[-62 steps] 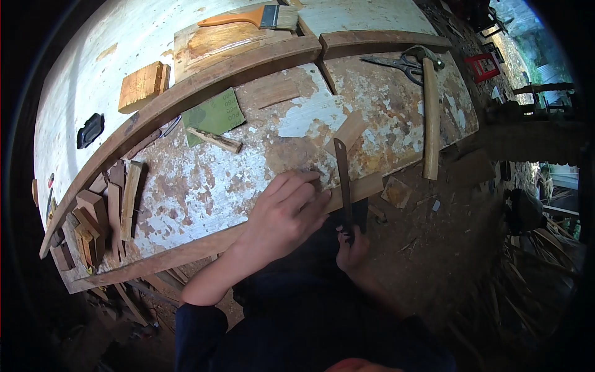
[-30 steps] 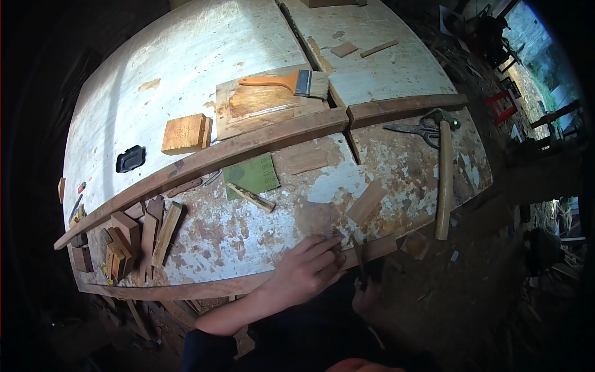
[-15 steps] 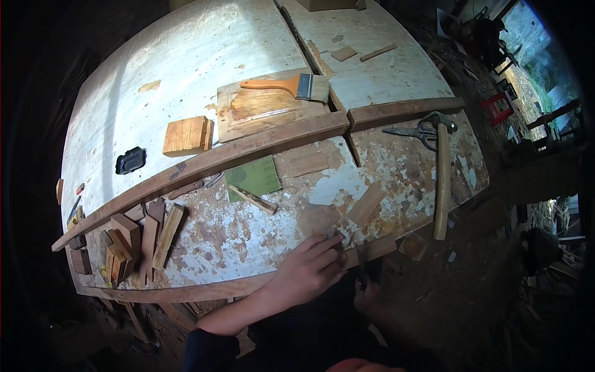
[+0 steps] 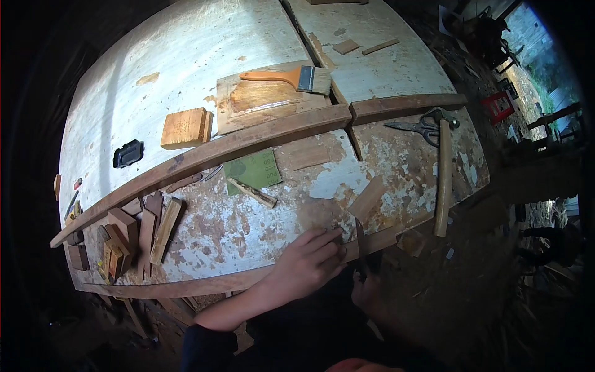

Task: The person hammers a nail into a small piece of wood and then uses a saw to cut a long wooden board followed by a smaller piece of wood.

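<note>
My left hand [image 4: 312, 259] rests at the near edge of the worn workbench, fingers curled and pressed together; whatever they hold is hidden beneath them. Below the edge my right hand [image 4: 367, 290], in shadow, is closed on the handle end of a thin, dark-bladed tool [image 4: 361, 240]. The blade points up across the bench's wooden edge strip, just right of my left fingers. Just beyond its tip lies a flat thin wood piece [image 4: 367, 197]. Farther left, a split stick [image 4: 253, 193] lies over a green sheet of sandpaper [image 4: 263, 168].
A long wooden rail [image 4: 248, 144] crosses the bench. Behind it are a paintbrush [image 4: 279, 76] on a board, a wood block [image 4: 184, 128] and a black tray [image 4: 128, 153]. Scissors [image 4: 421, 128] and a hammer [image 4: 444, 177] lie right; wood offcuts [image 4: 121, 239] crowd the left.
The dark blade has risen a little in my right hand and its tip shows more sharply. My left hand stays curled at the edge. The view has shifted slightly.
</note>
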The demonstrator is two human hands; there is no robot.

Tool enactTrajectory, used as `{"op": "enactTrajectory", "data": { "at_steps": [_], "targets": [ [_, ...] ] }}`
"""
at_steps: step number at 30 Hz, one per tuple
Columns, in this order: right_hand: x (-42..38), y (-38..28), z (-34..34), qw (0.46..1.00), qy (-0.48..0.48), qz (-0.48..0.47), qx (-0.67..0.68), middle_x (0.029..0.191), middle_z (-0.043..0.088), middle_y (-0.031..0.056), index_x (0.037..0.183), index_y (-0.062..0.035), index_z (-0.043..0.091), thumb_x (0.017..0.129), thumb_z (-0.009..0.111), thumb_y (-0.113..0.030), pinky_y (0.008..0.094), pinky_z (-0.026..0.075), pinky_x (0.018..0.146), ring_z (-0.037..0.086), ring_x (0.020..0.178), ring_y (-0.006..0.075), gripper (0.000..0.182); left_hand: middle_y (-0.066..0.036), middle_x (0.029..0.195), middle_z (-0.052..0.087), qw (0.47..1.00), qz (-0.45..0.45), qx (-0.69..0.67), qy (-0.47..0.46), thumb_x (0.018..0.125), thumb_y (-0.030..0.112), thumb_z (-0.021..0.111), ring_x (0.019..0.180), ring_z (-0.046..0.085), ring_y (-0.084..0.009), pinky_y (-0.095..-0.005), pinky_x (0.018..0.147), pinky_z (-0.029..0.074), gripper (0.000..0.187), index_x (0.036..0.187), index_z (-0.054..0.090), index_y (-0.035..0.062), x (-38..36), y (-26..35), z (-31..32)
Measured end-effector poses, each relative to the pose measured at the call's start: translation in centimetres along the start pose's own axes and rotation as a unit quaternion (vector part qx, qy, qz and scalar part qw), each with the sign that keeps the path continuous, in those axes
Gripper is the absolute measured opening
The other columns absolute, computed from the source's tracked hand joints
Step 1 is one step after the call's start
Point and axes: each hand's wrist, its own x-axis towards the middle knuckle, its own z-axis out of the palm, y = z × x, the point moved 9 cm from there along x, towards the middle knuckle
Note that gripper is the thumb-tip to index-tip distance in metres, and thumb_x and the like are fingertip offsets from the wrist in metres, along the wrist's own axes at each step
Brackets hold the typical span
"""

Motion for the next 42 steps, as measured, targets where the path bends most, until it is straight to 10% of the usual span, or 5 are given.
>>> {"op": "enactTrajectory", "data": {
  "at_steps": [16,42],
  "targets": [
    [1.1,-3.1,-1.0,0.998,0.019,-0.037,0.035,0.086,0.07,0.0265,0.1,0.0008,0.066,0.095,0.065,-0.007,0.0539,0.055,0.073,0.07,0.082,0.0512,0.009,-0.007,0.098,0.071,1.0,-0.009,0.02,-0.007,0.081,0.011,0.088,0.12,0.073,-0.0285,-0.0426,0.096,0.058,0.023,0.099,0.078,0.0021,0.4,0.0,0.2],
    [0.4,-2.1,0.1,0.996,0.008,-0.068,0.063,0.085,0.069,0.0269,0.109,0.003,0.068,0.098,0.066,-0.008,0.0546,0.054,0.073,0.069,0.083,0.0521,0.015,-0.008,0.101,0.071,0.999,-0.029,-0.017,-0.023,0.081,0.01,0.088,0.121,0.072,-0.0296,-0.0423,0.096,0.058,0.024,0.101,0.078,0.0017,0.2,-0.5,0.4]
  ]
}}
